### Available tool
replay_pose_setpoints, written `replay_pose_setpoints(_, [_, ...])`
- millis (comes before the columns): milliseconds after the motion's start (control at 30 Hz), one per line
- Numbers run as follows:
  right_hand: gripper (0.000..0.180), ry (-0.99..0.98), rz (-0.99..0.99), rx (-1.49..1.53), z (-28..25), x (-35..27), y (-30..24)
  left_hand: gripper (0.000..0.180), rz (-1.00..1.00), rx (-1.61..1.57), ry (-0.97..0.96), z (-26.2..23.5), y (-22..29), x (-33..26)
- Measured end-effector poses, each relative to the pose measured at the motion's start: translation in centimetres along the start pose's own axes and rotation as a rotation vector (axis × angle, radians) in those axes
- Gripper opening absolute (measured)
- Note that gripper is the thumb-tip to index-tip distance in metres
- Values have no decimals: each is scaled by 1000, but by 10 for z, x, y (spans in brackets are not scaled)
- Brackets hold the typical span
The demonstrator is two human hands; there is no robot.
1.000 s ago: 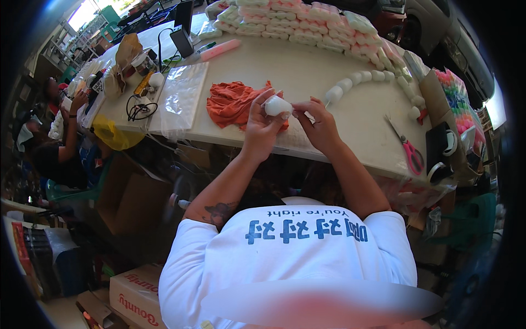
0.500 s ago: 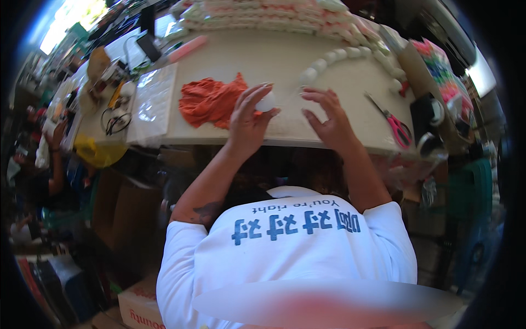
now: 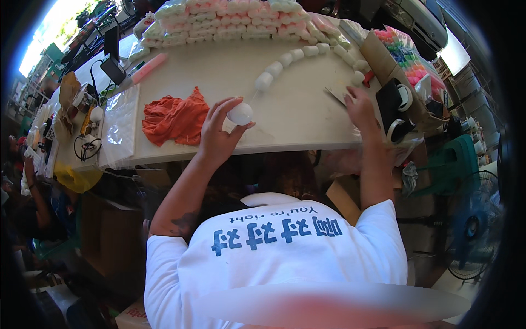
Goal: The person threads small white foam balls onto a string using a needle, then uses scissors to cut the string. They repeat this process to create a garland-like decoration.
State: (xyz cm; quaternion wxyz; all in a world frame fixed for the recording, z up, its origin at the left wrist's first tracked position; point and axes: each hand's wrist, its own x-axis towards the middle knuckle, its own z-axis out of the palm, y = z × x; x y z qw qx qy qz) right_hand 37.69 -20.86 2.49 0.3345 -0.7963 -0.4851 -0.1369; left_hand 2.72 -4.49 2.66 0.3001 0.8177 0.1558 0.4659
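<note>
Between thumb and fingertips, my left hand (image 3: 216, 129) pinches a small white ball (image 3: 240, 114) above the table's near part. A thin thread appears to run from near the ball toward a curved string of white barrel-shaped pieces (image 3: 274, 69) lying on the table. To the right, my right hand (image 3: 362, 109) is closed over the handle end of the scissors (image 3: 335, 96). Their blades stick out to the left of the fingers, while the pink handles are hidden under the hand. A crumpled orange cloth (image 3: 174, 118) lies left of my left hand.
Bagged pale pieces (image 3: 230, 22) are stacked along the white table's (image 3: 307, 118) far side. Left lie a clear plastic sheet (image 3: 119, 126), a pink tube (image 3: 149, 68) and cables (image 3: 87, 147). A black case (image 3: 390, 101) and cardboard box (image 3: 383, 57) stand right.
My right hand has moved away from the ball, rightward onto the scissors. My left hand still holds the ball. The whole view has shifted, so the table sits farther left.
</note>
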Motion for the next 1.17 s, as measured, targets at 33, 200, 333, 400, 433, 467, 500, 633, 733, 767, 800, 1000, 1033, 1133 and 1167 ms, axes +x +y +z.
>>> replay_pose_setpoints(33, [27, -22, -21, -17, 7, 5, 3, 56, 13, 15, 2, 1, 0, 0])
replay_pose_setpoints(200, [30, 324, -95, -194, 20, 84, 85, 56, -20, 22, 52, 4, -11, 0])
replay_pose_setpoints(333, [35, 56, 394, -118, 38, 129, 182, 58, -25, -59, 222, 8, -33, -6])
replay_pose_setpoints(400, [37, -94, 439, -161, 54, 132, 207, 56, -145, -237, 254, 11, -43, -8])
replay_pose_setpoints(433, [38, -132, 433, -134, 56, 133, 212, 56, -182, -331, 266, 13, -46, -9])
replay_pose_setpoints(467, [40, -182, 517, -145, 51, 131, 215, 55, -218, -433, 274, 13, -49, -11])
replay_pose_setpoints(500, [41, -171, 465, -172, 47, 126, 214, 54, -265, -411, 243, 12, -51, -11])
replay_pose_setpoints(633, [38, -368, 152, -705, 26, 120, 194, 54, -256, -349, 212, 12, -48, -11])
replay_pose_setpoints(733, [31, -164, 430, -418, 19, 117, 184, 54, -232, -297, 202, 11, -47, -13])
replay_pose_setpoints(767, [31, -164, 419, -399, 19, 114, 183, 54, -226, -296, 196, 11, -48, -13])
replay_pose_setpoints(800, [31, -152, 398, -378, 20, 116, 181, 55, -214, -299, 196, 10, -48, -12])
replay_pose_setpoints(1000, [25, -454, 483, -472, 18, 120, 174, 54, -252, -412, 140, 7, -44, -11])
replay_pose_setpoints(1033, [26, -456, 511, -458, 20, 120, 173, 54, -274, -380, 120, 5, -44, -11])
replay_pose_setpoints(1133, [24, -420, 510, -499, 19, 120, 174, 54, -320, -324, 110, 3, -44, -13])
replay_pose_setpoints(1167, [24, -415, 505, -492, 18, 121, 175, 55, -314, -328, 142, 4, -44, -12])
